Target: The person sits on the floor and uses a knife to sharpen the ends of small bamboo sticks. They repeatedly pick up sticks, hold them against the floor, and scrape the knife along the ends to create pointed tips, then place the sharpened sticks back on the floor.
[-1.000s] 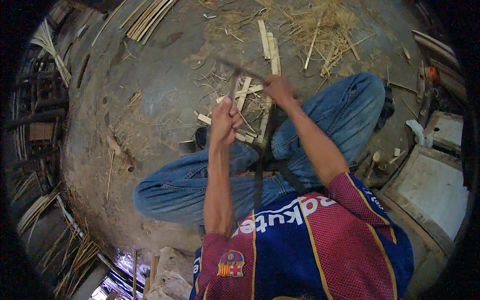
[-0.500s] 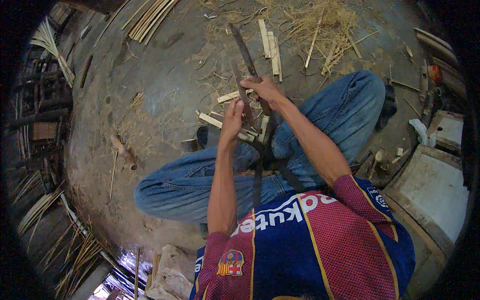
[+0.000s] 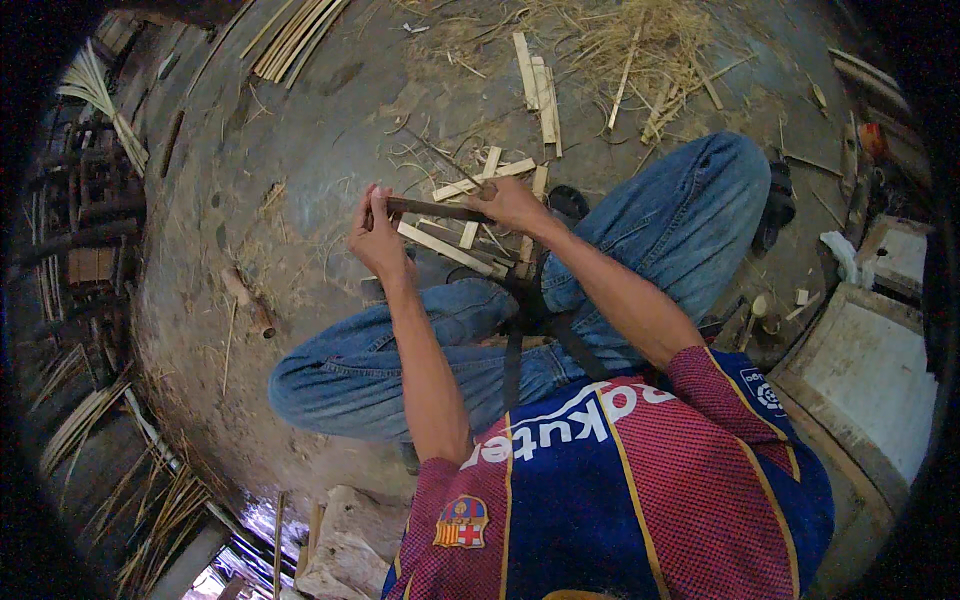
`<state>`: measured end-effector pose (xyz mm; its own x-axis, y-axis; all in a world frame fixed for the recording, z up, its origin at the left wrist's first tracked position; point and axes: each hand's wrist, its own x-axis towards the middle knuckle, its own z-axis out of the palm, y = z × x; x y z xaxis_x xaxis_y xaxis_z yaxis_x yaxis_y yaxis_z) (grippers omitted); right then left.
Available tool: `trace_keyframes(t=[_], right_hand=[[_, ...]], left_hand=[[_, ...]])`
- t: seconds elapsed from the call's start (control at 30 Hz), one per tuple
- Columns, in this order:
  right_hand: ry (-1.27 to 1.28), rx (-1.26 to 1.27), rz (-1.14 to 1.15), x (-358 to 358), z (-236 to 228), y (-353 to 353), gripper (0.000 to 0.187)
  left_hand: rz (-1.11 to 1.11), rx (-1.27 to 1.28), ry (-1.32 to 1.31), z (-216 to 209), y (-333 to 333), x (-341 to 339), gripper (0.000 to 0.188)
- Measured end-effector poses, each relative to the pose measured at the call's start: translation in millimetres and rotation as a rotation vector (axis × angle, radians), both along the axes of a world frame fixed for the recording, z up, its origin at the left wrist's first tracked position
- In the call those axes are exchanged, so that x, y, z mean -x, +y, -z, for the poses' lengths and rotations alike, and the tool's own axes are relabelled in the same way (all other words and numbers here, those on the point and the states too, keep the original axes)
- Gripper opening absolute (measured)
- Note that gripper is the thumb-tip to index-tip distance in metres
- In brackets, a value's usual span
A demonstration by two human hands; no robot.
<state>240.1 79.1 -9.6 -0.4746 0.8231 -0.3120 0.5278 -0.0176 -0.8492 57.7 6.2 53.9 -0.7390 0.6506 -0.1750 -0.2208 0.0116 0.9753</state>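
Observation:
Both hands are in front of my crossed legs, above a heap of pale split pieces. My left hand point(image 3: 378, 238) pinches the left end of a dark brown flat strip point(image 3: 435, 209), fingers pointing up. The strip lies nearly level between the hands, and its right end meets my right hand point(image 3: 510, 205). A long thin dark blade point(image 3: 440, 156), apparently a knife's, juts from my right fist toward the far left; its handle is hidden in the fingers. Short pale bamboo pieces point(image 3: 450, 250) lie crossed just below the strip.
Pale slats point(image 3: 540, 95) and a pile of fibrous shavings point(image 3: 655, 40) lie on the floor ahead. Long strips point(image 3: 295, 45) are bundled far left. A short bamboo tube point(image 3: 248, 302) rests beside my left knee. White-topped panels point(image 3: 850, 345) stand at right.
My left hand has moved left and slightly up, turning the strip from upright to nearly level. The blade has swung from pointing away to leaning far left; my right hand has dropped slightly.

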Motion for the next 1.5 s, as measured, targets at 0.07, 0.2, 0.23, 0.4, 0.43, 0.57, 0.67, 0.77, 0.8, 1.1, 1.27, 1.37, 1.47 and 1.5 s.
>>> trace_keyframes(t=[0.07, 0.2, 0.23, 0.4, 0.43, 0.57, 0.67, 0.77, 0.8, 1.1, 1.27, 1.37, 1.47, 1.5], right_hand=[[-0.115, -0.023, 0.008, -4, 7, -6, 0.051], [-0.217, -0.09, 0.06, -9, 39, -12, 0.052], [-0.252, -0.035, 0.085, -7, 47, -12, 0.055], [-0.128, -0.165, 0.032, 3, 39, -34, 0.052], [-0.097, -0.241, 0.064, 6, 37, -41, 0.05], [0.074, -0.22, -0.17, 8, 26, -54, 0.047], [0.109, -0.087, -0.238, 14, -30, -68, 0.048], [-0.008, 0.051, -0.169, 14, 6, -74, 0.048], [-0.045, 0.099, -0.133, 9, 25, -69, 0.048], [-0.136, 0.066, -0.158, -1, 20, -70, 0.049], [-0.145, 0.034, -0.078, -4, 40, -80, 0.055], [-0.074, 0.167, -0.094, -2, 76, -68, 0.059], [0.045, 0.464, 0.088, -3, 76, -66, 0.055], [0.101, 0.528, 0.145, -1, 65, -66, 0.054]], left_hand=[[-0.063, -0.027, -0.022, 4, -4, 3, 0.027], [-0.152, 0.013, 0.051, 16, -1, 1, 0.025], [-0.172, 0.019, 0.062, 20, 1, 1, 0.025], [-0.252, -0.027, 0.04, 46, -3, -1, 0.024], [-0.236, -0.013, 0.067, 49, -3, 1, 0.024], [-0.21, -0.006, 0.058, 46, -1, -4, 0.024], [-0.252, -0.038, 0.012, 45, -5, -2, 0.024], [-0.223, -0.056, -0.026, 45, -5, 1, 0.024], [-0.218, -0.039, -0.028, 44, -5, 3, 0.025], [-0.176, -0.013, -0.017, 49, -8, 14, 0.028], [-0.161, -0.041, -0.047, 49, -10, 10, 0.03], [-0.154, -0.016, 0.025, 50, -9, 8, 0.035], [-0.157, 0.092, 0.185, 55, -8, 5, 0.039], [-0.147, 0.08, 0.231, 56, -7, 4, 0.041]])
